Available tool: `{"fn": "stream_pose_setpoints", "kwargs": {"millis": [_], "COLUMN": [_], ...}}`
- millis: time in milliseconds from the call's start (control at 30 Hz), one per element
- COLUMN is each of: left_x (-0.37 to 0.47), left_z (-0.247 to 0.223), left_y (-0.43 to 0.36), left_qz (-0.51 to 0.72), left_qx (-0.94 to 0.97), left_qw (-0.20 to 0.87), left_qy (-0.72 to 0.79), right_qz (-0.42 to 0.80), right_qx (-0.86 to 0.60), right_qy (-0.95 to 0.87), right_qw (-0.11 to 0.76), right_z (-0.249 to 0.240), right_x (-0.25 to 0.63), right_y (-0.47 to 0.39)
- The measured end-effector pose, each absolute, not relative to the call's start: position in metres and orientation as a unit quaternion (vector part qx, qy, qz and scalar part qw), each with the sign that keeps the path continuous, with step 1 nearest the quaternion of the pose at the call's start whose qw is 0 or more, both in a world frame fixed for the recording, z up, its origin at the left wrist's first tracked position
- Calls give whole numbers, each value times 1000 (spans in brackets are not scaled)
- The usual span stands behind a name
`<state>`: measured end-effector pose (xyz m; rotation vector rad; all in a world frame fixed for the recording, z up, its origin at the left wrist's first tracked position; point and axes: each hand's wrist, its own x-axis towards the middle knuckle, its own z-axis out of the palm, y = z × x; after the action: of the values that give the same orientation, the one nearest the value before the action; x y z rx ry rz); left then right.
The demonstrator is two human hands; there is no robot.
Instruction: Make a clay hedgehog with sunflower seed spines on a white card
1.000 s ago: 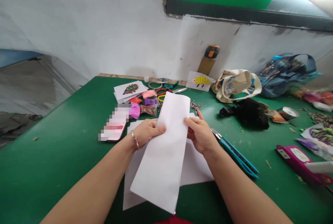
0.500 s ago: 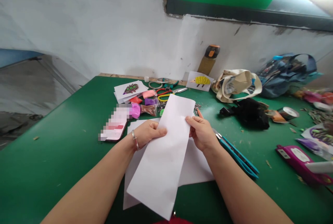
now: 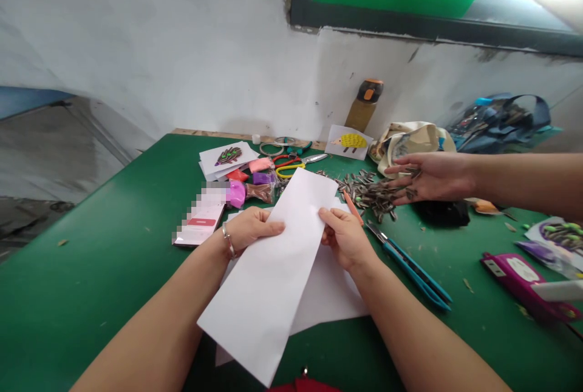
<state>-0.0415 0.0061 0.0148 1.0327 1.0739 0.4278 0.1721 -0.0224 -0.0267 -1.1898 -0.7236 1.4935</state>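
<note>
A long white strip of folded paper (image 3: 268, 295) slants across the middle, held above the table. My left hand (image 3: 249, 232) grips its left edge, the thumb lying on top. On the opposite edge my right hand (image 3: 347, 237) pinches the paper between thumb and fingers. Beneath lies more white paper (image 3: 334, 298), partly covered by the strip and my hands. Beyond my right hand a co-worker's hand (image 3: 421, 179) is spread over a heap of sunflower seeds (image 3: 368, 192), some seeds still on its fingers. Teal tweezers (image 3: 416, 270) rest right of my right wrist.
Left of the strip lie a phone (image 3: 200, 225), bags of coloured clay (image 3: 260, 192) and yellow-handled scissors (image 3: 291, 168). Hedgehog cards (image 3: 228, 160), a bottle (image 3: 364, 104) and a cloth bag (image 3: 405, 140) sit toward the wall. A magenta glue gun (image 3: 523, 283) is at right.
A co-worker's hand has come in from the right, and a heap of sunflower seeds now lies on the table. The folded paper's lower end has swung left in my hands.
</note>
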Motion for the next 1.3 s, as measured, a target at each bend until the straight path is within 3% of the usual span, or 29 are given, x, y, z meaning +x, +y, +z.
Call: {"fn": "stream_pose_setpoints", "kwargs": {"millis": [800,1300], "left_x": [-38,-35], "left_z": [-4,2], "left_y": [2,-1], "left_qz": [225,185], "left_qx": [397,446], "left_qw": [764,750], "left_qy": [455,453], "right_qz": [632,579], "right_qx": [-490,-506], "right_qy": [-319,-268], "right_qw": [509,580], "right_z": [-31,-26], "right_x": [166,183], "right_y": [-16,3]}}
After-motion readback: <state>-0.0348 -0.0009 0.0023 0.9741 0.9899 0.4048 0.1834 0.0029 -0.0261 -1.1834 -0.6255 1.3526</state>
